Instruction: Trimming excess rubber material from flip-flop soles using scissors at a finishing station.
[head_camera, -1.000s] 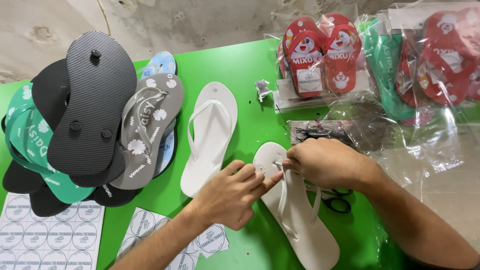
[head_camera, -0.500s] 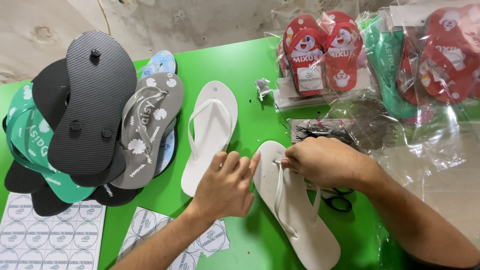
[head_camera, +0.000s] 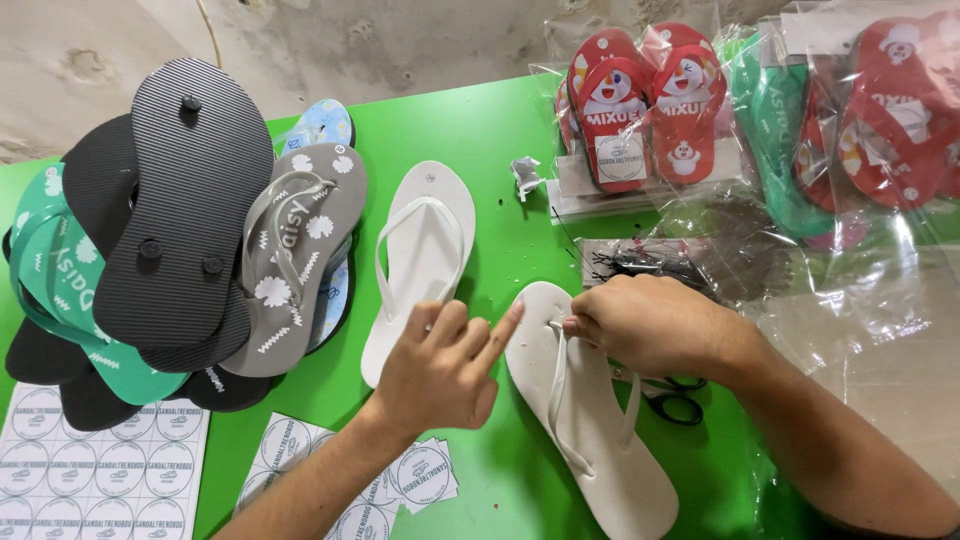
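A white flip-flop lies on the green table in front of me, toe end pointing away. My right hand pinches the top of its strap near the toe post. My left hand hovers just left of the sandal with fingers loosely spread, index finger pointing toward the toe end and holding nothing. A second white flip-flop lies to the left, strap up.
A heap of black, green and grey flip-flops fills the left. Sticker sheets and loose round stickers lie near the front edge. Bagged red sandals and plastic bags are at right. Black scissors lie under my right wrist.
My left hand has let go of the strap area and drawn back to the left, fingers opening. My right hand stays on the strap.
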